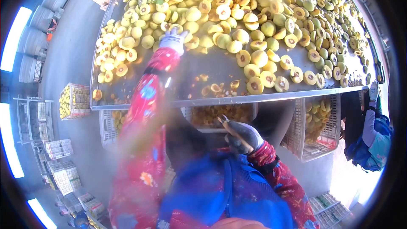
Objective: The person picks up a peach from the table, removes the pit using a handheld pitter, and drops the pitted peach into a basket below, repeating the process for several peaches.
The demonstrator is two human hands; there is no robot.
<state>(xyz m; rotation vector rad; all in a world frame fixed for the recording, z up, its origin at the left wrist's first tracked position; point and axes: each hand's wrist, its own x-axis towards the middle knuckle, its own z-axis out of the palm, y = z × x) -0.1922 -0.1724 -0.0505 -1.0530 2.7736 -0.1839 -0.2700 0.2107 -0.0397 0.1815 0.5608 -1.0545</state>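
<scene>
My left hand (173, 41), in a white glove, reaches across the metal table with its fingers stretched out and apart. Its fingertips touch the near edge of a heap of yellow-green fruits (193, 15), apricots or peaches by their look, some whole and some halved with the stone showing. My right hand (250, 138), gloved in white and dark grey, stays close to my body below the table edge. It is closed around a slim pitting tool (232, 128) with a brownish handle and a small curved tip pointing up and left.
The metal table (186, 74) has a raised front rim and scattered fruit scraps (215, 88). Below it stand plastic crates holding fruit, including a right crate (296, 138) and a middle crate (222, 116). A co-worker (373, 133) stands at the far right; stacked crates (63, 174) line the left.
</scene>
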